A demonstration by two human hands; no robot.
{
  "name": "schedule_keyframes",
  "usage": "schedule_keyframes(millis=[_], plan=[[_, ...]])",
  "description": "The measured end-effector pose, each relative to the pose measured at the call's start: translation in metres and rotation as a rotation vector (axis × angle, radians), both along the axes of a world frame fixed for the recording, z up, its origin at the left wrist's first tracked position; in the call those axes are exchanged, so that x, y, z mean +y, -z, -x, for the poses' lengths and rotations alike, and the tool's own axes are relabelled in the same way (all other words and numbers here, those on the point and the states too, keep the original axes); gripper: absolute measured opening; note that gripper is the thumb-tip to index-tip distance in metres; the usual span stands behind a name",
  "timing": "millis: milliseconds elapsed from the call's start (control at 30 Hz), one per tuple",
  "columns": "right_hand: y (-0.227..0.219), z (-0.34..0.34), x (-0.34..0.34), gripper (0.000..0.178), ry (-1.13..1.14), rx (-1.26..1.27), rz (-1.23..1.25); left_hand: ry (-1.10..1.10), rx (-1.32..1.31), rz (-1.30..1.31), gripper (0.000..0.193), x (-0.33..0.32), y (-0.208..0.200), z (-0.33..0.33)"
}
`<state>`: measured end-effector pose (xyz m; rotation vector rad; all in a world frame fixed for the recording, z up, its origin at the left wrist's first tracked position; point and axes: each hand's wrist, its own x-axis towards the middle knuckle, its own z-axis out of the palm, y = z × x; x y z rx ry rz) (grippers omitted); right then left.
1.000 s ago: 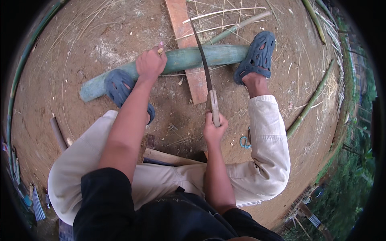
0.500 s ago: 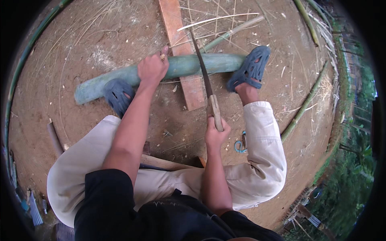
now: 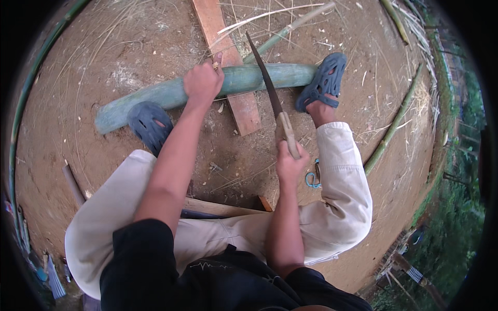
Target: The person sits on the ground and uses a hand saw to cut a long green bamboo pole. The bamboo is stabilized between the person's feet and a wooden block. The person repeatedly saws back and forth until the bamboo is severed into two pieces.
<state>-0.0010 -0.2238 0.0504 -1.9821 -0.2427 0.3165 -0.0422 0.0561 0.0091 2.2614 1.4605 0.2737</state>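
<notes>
A thick green bamboo pole (image 3: 150, 103) lies across a reddish wooden plank (image 3: 244, 111). Both my feet, in dark blue clogs, are against it, the left clog (image 3: 149, 126) near the left end and the right clog (image 3: 324, 80) at the right end. My left hand (image 3: 203, 82) is closed on top of the pole, thumb pointing away; a small pale bit shows by the thumb, too small to name. My right hand (image 3: 290, 161) grips the pale wooden handle of a handsaw (image 3: 271, 88), whose dark blade slants across the pole right of the plank.
A thinner bamboo stick (image 3: 293, 28) and pale split strips (image 3: 270, 16) lie beyond the pole. Bamboo lengths (image 3: 397, 122) rest to the right, near a blue looped cord (image 3: 312, 180). A long green pole (image 3: 26, 83) curves along the left. Wood shavings dot the dirt ground.
My right hand has moved slightly right and away, swinging the saw so its blade leans more to the left at the tip. My left hand has shifted a little right along the pole.
</notes>
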Motion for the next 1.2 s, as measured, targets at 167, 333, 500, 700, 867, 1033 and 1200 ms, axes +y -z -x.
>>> schedule_keyframes(millis=[167,333,500,700,867,1033,1200], plan=[[-0.019,0.009,-0.003,0.015,-0.053,0.133,0.036,-0.087,0.007,0.047,0.061,0.002,0.014,0.003],[-0.022,0.035,0.015,0.014,-0.017,0.068,0.104,-0.091,0.027,0.055,0.058,0.005,0.007,0.006],[0.012,0.028,-0.001,0.015,-0.030,-0.076,0.183,-0.078,0.056,0.100,0.064,0.008,0.003,0.003],[0.026,0.018,-0.012,0.015,-0.104,-0.017,0.059,-0.054,0.066,0.101,0.068,0.015,0.020,0.000],[-0.065,0.024,-0.049,0.013,-0.106,0.159,0.044,-0.081,0.088,0.138,0.061,0.027,0.006,0.002],[-0.061,0.064,-0.148,0.007,-0.157,-0.011,0.166,-0.097,0.093,0.115,0.063,0.024,0.014,0.000],[-0.052,0.045,-0.084,0.007,-0.222,-0.092,0.118,-0.077,0.075,0.042,0.066,0.025,0.019,0.001]])
